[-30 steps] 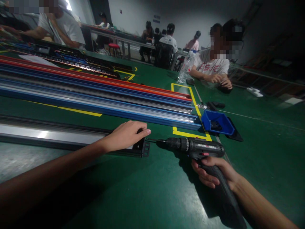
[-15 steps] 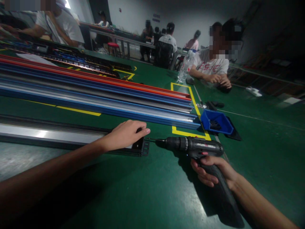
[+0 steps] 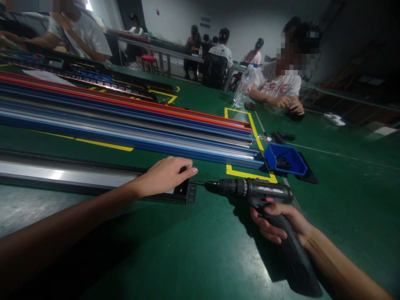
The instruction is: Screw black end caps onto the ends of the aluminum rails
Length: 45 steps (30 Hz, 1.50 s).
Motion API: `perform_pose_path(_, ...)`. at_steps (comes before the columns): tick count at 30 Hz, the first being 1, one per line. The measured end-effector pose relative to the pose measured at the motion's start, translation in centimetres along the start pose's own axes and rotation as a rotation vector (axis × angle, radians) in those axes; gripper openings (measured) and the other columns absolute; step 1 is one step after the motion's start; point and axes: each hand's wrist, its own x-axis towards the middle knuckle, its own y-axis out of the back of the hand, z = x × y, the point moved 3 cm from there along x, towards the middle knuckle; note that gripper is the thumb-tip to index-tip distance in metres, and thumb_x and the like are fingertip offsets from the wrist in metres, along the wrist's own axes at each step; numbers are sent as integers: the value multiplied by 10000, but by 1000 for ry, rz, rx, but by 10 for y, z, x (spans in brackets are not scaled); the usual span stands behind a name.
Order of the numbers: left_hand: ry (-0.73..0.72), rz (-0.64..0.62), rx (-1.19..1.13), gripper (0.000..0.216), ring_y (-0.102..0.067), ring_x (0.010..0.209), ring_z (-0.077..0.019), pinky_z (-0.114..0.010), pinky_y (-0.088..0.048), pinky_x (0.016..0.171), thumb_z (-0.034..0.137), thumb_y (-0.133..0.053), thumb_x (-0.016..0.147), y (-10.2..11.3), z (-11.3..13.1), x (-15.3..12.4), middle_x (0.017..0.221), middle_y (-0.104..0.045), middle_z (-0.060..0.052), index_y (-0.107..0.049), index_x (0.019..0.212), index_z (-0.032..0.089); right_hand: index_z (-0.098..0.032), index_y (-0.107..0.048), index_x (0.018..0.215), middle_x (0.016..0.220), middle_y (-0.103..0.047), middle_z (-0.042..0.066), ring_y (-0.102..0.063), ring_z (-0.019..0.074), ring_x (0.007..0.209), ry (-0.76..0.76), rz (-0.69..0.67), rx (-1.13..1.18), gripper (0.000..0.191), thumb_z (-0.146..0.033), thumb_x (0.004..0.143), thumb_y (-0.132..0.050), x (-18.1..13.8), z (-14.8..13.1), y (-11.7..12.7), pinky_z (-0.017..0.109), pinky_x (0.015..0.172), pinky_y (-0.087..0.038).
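Observation:
My left hand (image 3: 164, 176) lies on the near end of a long black and silver rail (image 3: 71, 177) that runs left across the green table (image 3: 200, 254). Its fingers are curled over the rail's black end bracket (image 3: 187, 194). My right hand (image 3: 278, 223) is wrapped round the grip of a black cordless drill (image 3: 256, 192). The drill lies level, and its bit (image 3: 200, 182) points left at the bracket, touching or nearly touching it.
A stack of long blue, red and grey rails (image 3: 125, 123) lies behind my rail. A blue bin (image 3: 285, 159) with small dark parts stands inside yellow floor-tape marks (image 3: 250, 173). A seated person (image 3: 281, 87) and a water bottle (image 3: 243, 87) are across the table; others work further back.
Almost nothing has changed. Both hands and the drill hold their places, apart from a very slight shift of the view.

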Motion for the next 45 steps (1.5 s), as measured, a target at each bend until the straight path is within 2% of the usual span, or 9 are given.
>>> perform_pose_path(45, -6, 12, 17, 465, -523, 631, -150, -279, -276, 598, 564, -446, 1000, 0, -1, 1, 670, -588, 20, -544, 720, 206, -58, -723, 1055, 772, -634, 31, -399, 24, 419, 1, 15, -31, 272, -274, 929, -617, 0, 1, 2, 172, 482, -475)
